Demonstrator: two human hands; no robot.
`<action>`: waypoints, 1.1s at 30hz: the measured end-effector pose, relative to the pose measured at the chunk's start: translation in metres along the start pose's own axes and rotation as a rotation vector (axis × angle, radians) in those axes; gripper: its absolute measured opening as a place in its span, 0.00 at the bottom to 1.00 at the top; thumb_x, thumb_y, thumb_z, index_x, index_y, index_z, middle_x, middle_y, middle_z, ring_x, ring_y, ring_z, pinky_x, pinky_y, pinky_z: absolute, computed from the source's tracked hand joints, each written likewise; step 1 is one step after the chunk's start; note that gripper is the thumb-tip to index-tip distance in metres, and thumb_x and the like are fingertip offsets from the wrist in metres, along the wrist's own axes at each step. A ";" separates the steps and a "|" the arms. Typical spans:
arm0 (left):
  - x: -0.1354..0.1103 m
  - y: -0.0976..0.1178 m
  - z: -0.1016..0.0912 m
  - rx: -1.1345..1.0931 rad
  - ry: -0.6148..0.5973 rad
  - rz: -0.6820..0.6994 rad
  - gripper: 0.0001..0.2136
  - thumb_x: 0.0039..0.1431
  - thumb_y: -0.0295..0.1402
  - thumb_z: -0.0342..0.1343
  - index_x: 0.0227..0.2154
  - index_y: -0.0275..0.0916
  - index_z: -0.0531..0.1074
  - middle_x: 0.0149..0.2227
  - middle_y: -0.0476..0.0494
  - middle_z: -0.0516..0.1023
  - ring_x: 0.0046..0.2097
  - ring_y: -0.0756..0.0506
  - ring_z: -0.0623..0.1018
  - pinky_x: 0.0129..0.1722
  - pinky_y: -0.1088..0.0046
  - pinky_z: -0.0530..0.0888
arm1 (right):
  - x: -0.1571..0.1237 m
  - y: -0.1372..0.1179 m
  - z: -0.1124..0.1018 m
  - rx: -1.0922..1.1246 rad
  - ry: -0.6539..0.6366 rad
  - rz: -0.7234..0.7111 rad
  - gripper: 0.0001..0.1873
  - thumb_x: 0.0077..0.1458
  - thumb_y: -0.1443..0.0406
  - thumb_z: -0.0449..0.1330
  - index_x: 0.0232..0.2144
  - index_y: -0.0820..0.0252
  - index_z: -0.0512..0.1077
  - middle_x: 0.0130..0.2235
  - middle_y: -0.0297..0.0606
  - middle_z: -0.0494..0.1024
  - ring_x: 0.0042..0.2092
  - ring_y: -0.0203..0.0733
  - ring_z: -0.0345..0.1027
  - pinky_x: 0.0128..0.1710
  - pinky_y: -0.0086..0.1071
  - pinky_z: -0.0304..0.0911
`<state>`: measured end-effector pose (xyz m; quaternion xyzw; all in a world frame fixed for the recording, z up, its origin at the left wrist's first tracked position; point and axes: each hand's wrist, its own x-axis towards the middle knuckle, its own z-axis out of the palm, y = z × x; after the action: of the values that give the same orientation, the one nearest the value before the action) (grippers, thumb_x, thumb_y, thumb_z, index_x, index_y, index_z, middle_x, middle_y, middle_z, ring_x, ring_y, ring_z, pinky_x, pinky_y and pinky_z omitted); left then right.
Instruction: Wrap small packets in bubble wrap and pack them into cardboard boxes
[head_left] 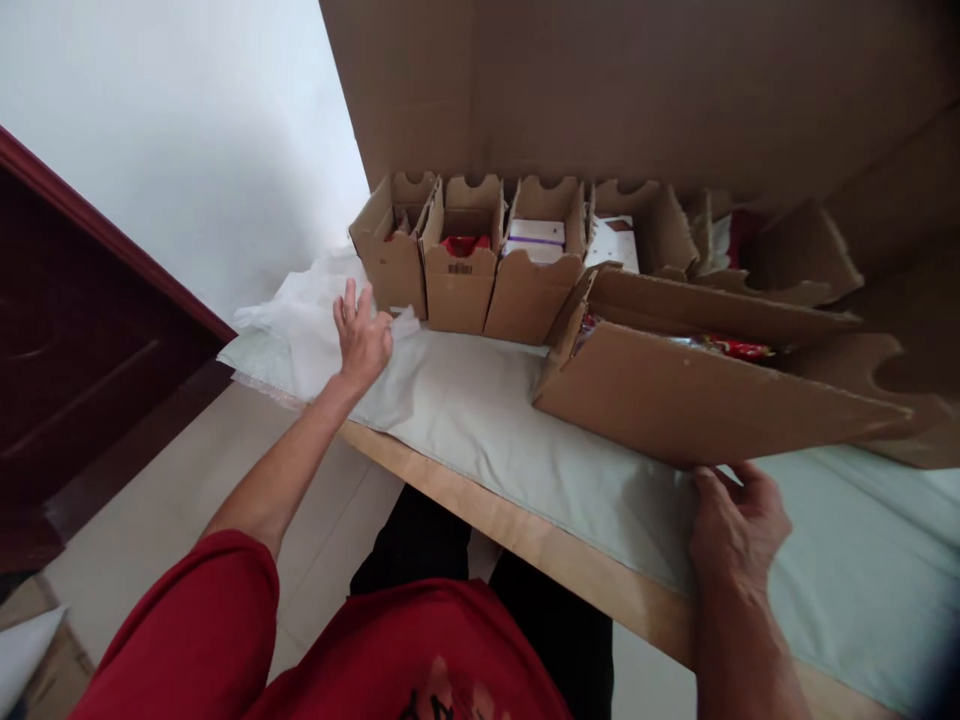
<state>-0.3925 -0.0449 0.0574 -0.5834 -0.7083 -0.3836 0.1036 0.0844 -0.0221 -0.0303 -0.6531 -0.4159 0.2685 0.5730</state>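
My left hand (364,338) rests over a thin, crumpled white plastic sheet (307,320) at the table's left end. Its fingers are stretched out and apart, with nothing visibly gripped. On the right, my right hand (739,520) is closed at the lower front edge of a long cardboard box (675,400), thumb and bent fingers against it; the fingertips are partly hidden. That box lies at a slant in front of the others and holds shiny wrapped packets (739,347). Beneath it spreads a pale green cloth (487,400).
Several narrow cardboard boxes stand in a row behind, one with a red packet (465,246), another with white-and-purple cartons (536,240). A tall cardboard panel (600,90) backs them. The wooden table edge (465,510) runs close before my body. A dark red door (90,350) is at left.
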 end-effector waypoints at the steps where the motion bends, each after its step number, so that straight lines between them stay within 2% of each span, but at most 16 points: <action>1: -0.010 0.012 0.001 -0.013 0.025 0.008 0.02 0.58 0.27 0.58 0.33 0.38 0.75 0.69 0.35 0.64 0.75 0.30 0.47 0.71 0.37 0.40 | 0.001 0.000 0.000 -0.007 0.003 0.004 0.21 0.37 0.55 0.67 0.38 0.50 0.77 0.34 0.43 0.81 0.34 0.50 0.73 0.38 0.49 0.65; 5: -0.080 0.075 0.008 -0.096 0.078 -0.009 0.05 0.63 0.29 0.56 0.37 0.40 0.77 0.68 0.39 0.66 0.76 0.31 0.48 0.71 0.35 0.40 | 0.005 0.001 0.003 -0.025 -0.021 -0.010 0.21 0.38 0.53 0.65 0.37 0.52 0.76 0.34 0.41 0.80 0.35 0.49 0.73 0.39 0.48 0.66; 9: -0.157 0.128 0.017 -0.135 -0.060 0.021 0.07 0.63 0.30 0.57 0.41 0.43 0.79 0.62 0.38 0.74 0.70 0.32 0.64 0.70 0.35 0.50 | -0.005 -0.005 -0.006 0.008 0.059 -0.037 0.23 0.39 0.54 0.64 0.40 0.54 0.75 0.41 0.42 0.80 0.44 0.51 0.75 0.45 0.48 0.67; 12: -0.196 0.137 0.013 -0.172 -0.192 0.128 0.10 0.61 0.34 0.61 0.45 0.44 0.79 0.59 0.37 0.76 0.66 0.32 0.70 0.69 0.35 0.53 | -0.034 -0.016 -0.022 0.031 0.124 -0.091 0.23 0.45 0.54 0.63 0.44 0.57 0.76 0.41 0.40 0.80 0.44 0.47 0.76 0.45 0.43 0.68; 14: -0.207 0.129 0.003 -0.192 -0.197 0.179 0.12 0.61 0.35 0.61 0.47 0.43 0.78 0.60 0.36 0.75 0.66 0.32 0.69 0.69 0.37 0.54 | -0.059 -0.026 -0.029 0.019 0.040 -0.092 0.21 0.50 0.54 0.63 0.43 0.59 0.77 0.38 0.39 0.81 0.40 0.45 0.76 0.40 0.39 0.68; 17: -0.200 0.109 -0.011 -0.183 -0.118 0.128 0.13 0.62 0.35 0.59 0.48 0.42 0.78 0.62 0.35 0.73 0.67 0.32 0.68 0.69 0.41 0.58 | -0.091 -0.040 -0.025 -0.083 -0.252 -0.049 0.21 0.53 0.51 0.64 0.42 0.59 0.79 0.32 0.39 0.81 0.35 0.44 0.74 0.33 0.36 0.66; 20: -0.180 0.100 -0.010 -0.158 -0.113 0.069 0.13 0.61 0.37 0.61 0.47 0.42 0.78 0.60 0.34 0.74 0.67 0.31 0.67 0.68 0.42 0.59 | -0.107 -0.053 0.003 -0.245 -0.483 -0.099 0.25 0.53 0.48 0.62 0.44 0.60 0.79 0.34 0.41 0.82 0.31 0.42 0.71 0.32 0.36 0.66; 23: -0.163 0.103 0.010 -0.149 -0.194 0.050 0.15 0.55 0.38 0.66 0.45 0.41 0.79 0.60 0.32 0.74 0.67 0.27 0.65 0.68 0.39 0.56 | -0.115 -0.062 0.046 -0.423 -0.555 -0.240 0.26 0.54 0.50 0.62 0.48 0.60 0.78 0.39 0.44 0.83 0.33 0.44 0.73 0.36 0.38 0.67; 25: -0.155 0.105 0.024 -0.168 -0.229 0.009 0.10 0.54 0.34 0.64 0.40 0.42 0.79 0.56 0.33 0.78 0.65 0.27 0.69 0.67 0.37 0.56 | -0.120 -0.066 0.073 -0.528 -0.574 -0.317 0.23 0.53 0.55 0.62 0.49 0.59 0.77 0.37 0.43 0.82 0.35 0.46 0.73 0.38 0.38 0.66; 27: -0.148 0.102 0.029 -0.239 -0.200 -0.059 0.03 0.56 0.31 0.59 0.33 0.42 0.78 0.49 0.36 0.82 0.60 0.30 0.74 0.65 0.39 0.60 | -0.123 -0.068 0.088 -0.551 -0.619 -0.335 0.21 0.53 0.60 0.60 0.49 0.59 0.77 0.32 0.40 0.81 0.35 0.46 0.73 0.37 0.37 0.65; 28: -0.143 0.098 0.026 -0.296 -0.166 -0.104 0.04 0.57 0.31 0.57 0.31 0.42 0.77 0.46 0.38 0.83 0.56 0.32 0.77 0.63 0.42 0.64 | -0.123 -0.068 0.089 -0.518 -0.643 -0.320 0.21 0.53 0.62 0.59 0.49 0.59 0.77 0.31 0.39 0.80 0.33 0.44 0.72 0.36 0.36 0.64; 30: -0.133 0.084 0.012 -0.413 -0.090 -0.239 0.06 0.58 0.35 0.56 0.31 0.41 0.77 0.39 0.42 0.83 0.47 0.39 0.80 0.55 0.55 0.73 | -0.120 -0.068 0.075 -0.388 -0.641 -0.278 0.22 0.54 0.61 0.57 0.49 0.61 0.76 0.30 0.37 0.80 0.31 0.42 0.71 0.34 0.35 0.64; 31: -0.126 0.075 0.003 -0.465 -0.055 -0.326 0.07 0.58 0.37 0.57 0.31 0.40 0.77 0.35 0.44 0.82 0.41 0.42 0.80 0.48 0.62 0.76 | -0.117 -0.069 0.061 -0.318 -0.606 -0.260 0.22 0.54 0.60 0.57 0.49 0.62 0.76 0.31 0.37 0.80 0.30 0.41 0.70 0.34 0.35 0.64; 33: -0.112 0.057 -0.017 -0.531 -0.003 -0.506 0.10 0.56 0.40 0.58 0.30 0.39 0.76 0.27 0.51 0.76 0.31 0.48 0.74 0.35 0.72 0.73 | -0.107 -0.070 0.025 -0.230 -0.494 -0.236 0.22 0.55 0.56 0.59 0.47 0.62 0.76 0.31 0.37 0.79 0.30 0.40 0.70 0.33 0.35 0.65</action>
<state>-0.3121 -0.1385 0.0261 -0.3968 -0.7062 -0.5667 -0.1505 -0.0074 -0.1006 0.0196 -0.5757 -0.6437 0.3020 0.4037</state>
